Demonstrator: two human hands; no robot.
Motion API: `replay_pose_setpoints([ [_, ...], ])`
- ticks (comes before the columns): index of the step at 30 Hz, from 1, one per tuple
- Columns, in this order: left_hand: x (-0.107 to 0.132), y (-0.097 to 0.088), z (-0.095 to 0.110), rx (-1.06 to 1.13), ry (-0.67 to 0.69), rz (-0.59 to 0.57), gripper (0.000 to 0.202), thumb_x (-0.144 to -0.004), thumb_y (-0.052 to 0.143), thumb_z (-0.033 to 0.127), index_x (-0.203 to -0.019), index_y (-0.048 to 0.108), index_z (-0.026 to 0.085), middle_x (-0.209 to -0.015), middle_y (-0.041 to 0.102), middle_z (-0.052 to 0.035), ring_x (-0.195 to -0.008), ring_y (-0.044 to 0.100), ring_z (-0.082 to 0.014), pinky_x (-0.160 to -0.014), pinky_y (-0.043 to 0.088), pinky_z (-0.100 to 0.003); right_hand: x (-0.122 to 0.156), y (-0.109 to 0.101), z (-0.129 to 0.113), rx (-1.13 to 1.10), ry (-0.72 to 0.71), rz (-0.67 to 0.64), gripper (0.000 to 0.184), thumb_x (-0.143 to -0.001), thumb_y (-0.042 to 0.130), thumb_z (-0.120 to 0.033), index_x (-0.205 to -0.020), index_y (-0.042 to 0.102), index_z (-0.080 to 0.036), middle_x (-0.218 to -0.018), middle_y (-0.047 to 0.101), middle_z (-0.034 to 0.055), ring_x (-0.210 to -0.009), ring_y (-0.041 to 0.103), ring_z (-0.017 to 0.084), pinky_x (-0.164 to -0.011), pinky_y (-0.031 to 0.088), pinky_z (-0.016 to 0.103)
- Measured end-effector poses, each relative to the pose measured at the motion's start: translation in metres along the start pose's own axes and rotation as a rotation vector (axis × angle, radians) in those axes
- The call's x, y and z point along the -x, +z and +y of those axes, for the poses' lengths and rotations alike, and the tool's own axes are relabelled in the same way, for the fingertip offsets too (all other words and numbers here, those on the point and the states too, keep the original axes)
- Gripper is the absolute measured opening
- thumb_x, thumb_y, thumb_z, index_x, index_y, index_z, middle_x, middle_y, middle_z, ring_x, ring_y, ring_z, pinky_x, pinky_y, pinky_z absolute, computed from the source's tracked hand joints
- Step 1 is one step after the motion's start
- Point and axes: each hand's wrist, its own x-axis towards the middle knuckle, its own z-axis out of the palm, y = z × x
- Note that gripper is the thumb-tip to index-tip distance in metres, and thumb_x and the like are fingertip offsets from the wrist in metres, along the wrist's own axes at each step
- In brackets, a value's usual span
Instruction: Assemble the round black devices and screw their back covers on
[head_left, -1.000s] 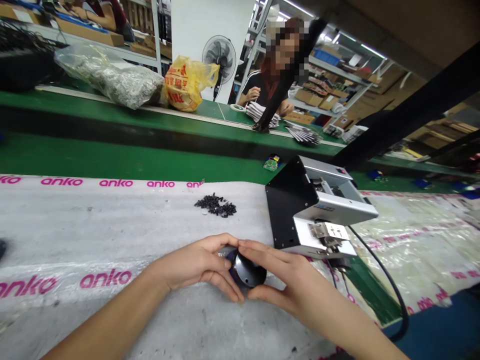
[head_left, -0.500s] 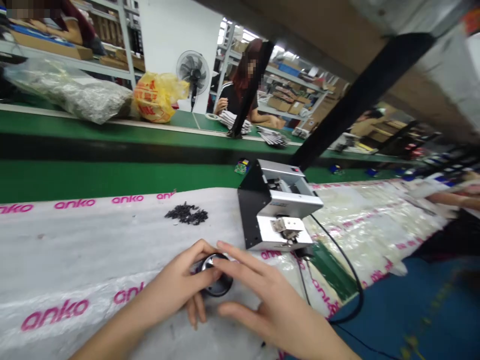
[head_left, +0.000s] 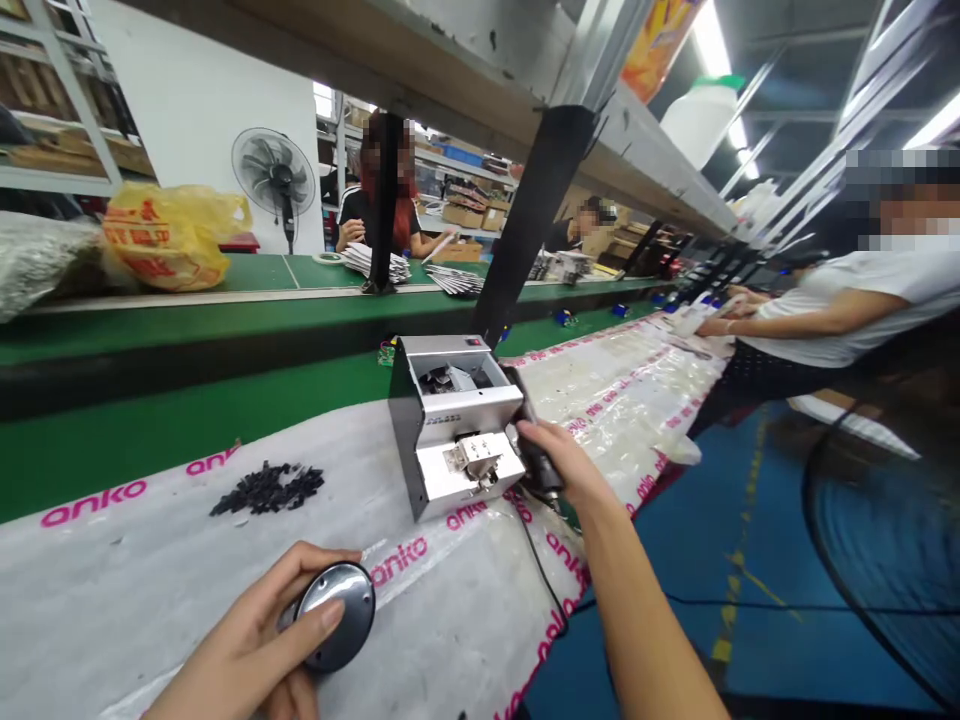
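My left hand grips a round, glossy black part with a pale rim and small holes near its edge, thumb pressed on its face. My right hand is wrapped round a dark electric screwdriver at the right side of a silver-and-black screw feeder; some of its fingers are hidden. The feeder has an open top tray and a small metal block at its front. Left of it, a loose pile of small black pieces, seemingly screws, lies on the plastic-covered bench.
A green conveyor belt runs behind the bench. A black post rises behind the feeder to an overhead shelf. A black cable hangs below the feeder. At right stand a fan guard and a co-worker.
My right hand has left the round part and moved right to the screwdriver beside the feeder. My left hand keeps the round part, now tilted. The view has turned right.
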Motion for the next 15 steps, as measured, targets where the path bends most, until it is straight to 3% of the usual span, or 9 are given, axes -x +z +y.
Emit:
replay_pose_setpoints([
  [2,0.000,0.000,0.001,0.005,-0.007,0.013,0.062,-0.069,0.075,0.063,-0.109,0.051,0.022,-0.120,0.066,-0.0135,-0.036,0.064,-0.0123,-0.029,0.048,-0.017,0.016,-0.007,-0.011,-0.258,-0.068,0.065,0.062,-0.088,0.034,-0.072,-0.112,0.056,-0.020,-0.074,0.055,-0.0009,-0.057,0.053,0.013,-0.052,0.046,0.027],
  [5,0.001,0.000,0.002,0.005,-0.022,0.014,0.065,-0.067,0.076,0.063,-0.110,0.050,0.022,-0.114,0.068,-0.0124,-0.036,0.064,-0.0132,-0.028,0.046,-0.016,0.039,-0.012,-0.045,-0.587,-0.145,0.119,0.059,-0.083,0.041,-0.074,-0.120,0.049,-0.028,-0.073,0.051,-0.0038,-0.054,0.049,0.011,-0.050,0.045,0.024],
  [8,0.000,0.000,0.002,0.006,-0.028,0.019,0.064,-0.067,0.076,0.063,-0.110,0.050,0.023,-0.119,0.067,-0.0132,-0.036,0.064,-0.0136,-0.028,0.047,-0.016,0.052,-0.002,-0.085,-0.909,-0.284,0.158,0.054,-0.081,0.046,-0.077,-0.103,0.054,-0.028,-0.058,0.048,-0.0067,-0.039,0.041,0.010,-0.037,0.039,0.022],
  [11,0.000,-0.001,0.000,0.014,-0.019,0.010,0.059,-0.070,0.075,0.062,-0.107,0.051,0.023,-0.128,0.063,-0.0141,-0.036,0.065,-0.0125,-0.028,0.047,-0.016,0.051,0.021,-0.113,-0.905,-0.442,0.269,0.052,-0.078,0.054,-0.077,-0.094,0.054,-0.028,-0.053,0.053,-0.0067,-0.035,0.043,0.012,-0.033,0.038,0.023],
  [15,0.000,-0.001,0.000,0.030,-0.017,-0.010,0.057,-0.071,0.076,0.059,-0.108,0.050,0.023,-0.122,0.066,-0.0125,-0.038,0.066,-0.0135,-0.029,0.048,-0.017,0.034,0.049,-0.117,-0.846,-0.577,0.319,0.056,-0.074,0.062,-0.075,-0.099,0.056,-0.025,-0.057,0.057,-0.0056,-0.038,0.049,0.012,-0.037,0.040,0.024],
])
